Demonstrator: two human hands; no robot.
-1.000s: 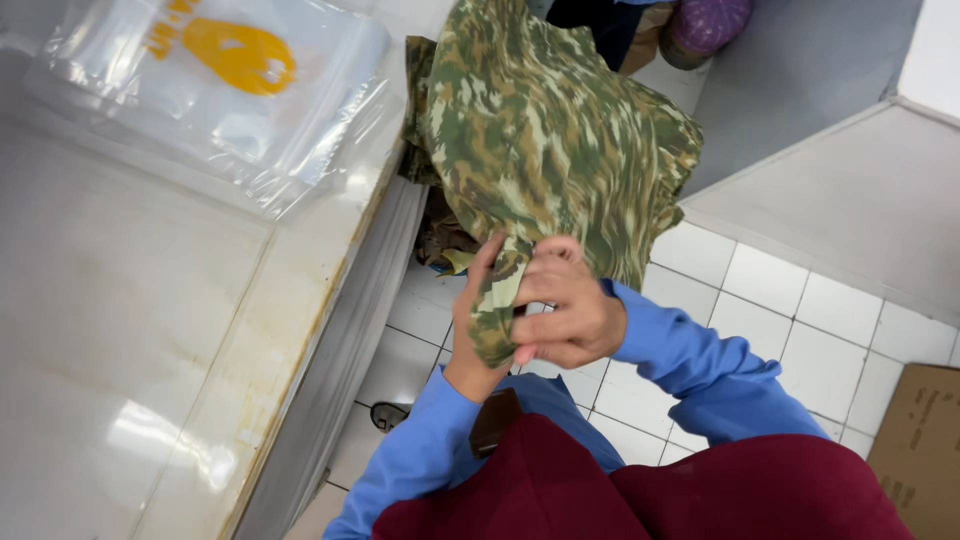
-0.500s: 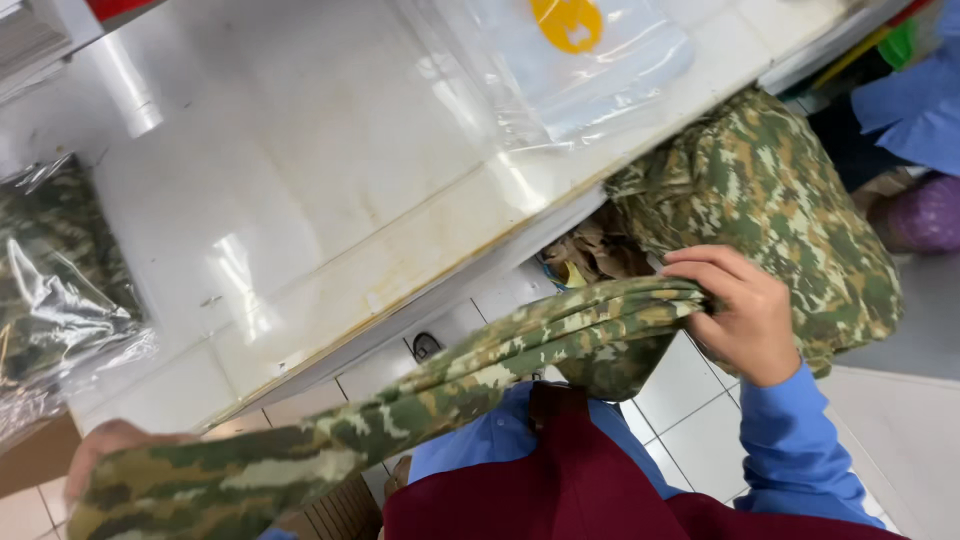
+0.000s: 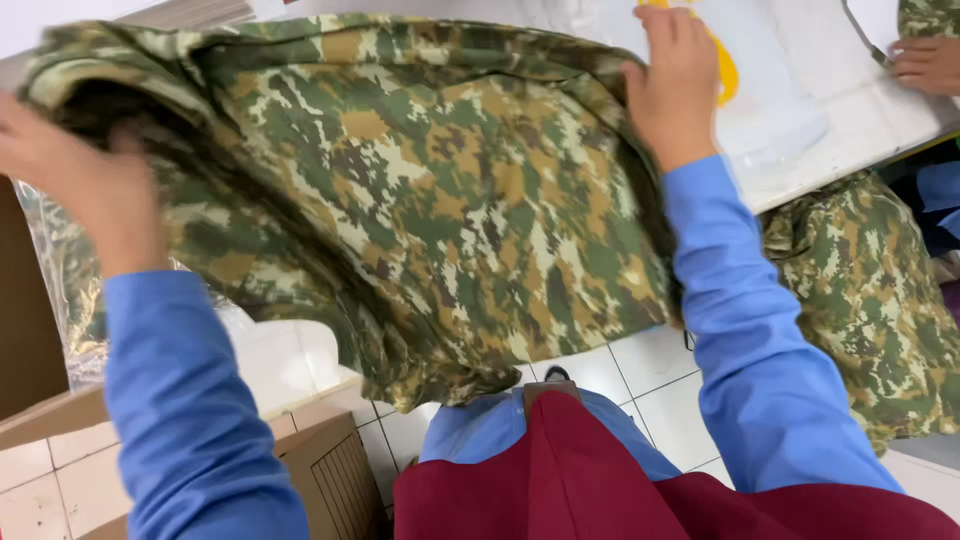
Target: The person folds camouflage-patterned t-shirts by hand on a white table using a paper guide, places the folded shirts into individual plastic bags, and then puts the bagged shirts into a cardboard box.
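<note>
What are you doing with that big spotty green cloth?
A person in blue sleeves holds a camouflage garment spread wide, the left hand gripping one edge and the right hand the other. It hangs over the edge of a white table, where a clear plastic bag with a yellow mark lies. More camouflage cloth is heaped below on the right, and another person's hand rests on the table's far corner.

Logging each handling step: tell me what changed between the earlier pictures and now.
The green-and-tan camouflage fabric garment, bunched at first and then pulled into a twisted band, is now spread wide and lifted over the white tabletop. The left hand and right hand moved apart, gripping opposite edges. Both hands kept their hold; the clear plastic bag stayed on the table.
</note>
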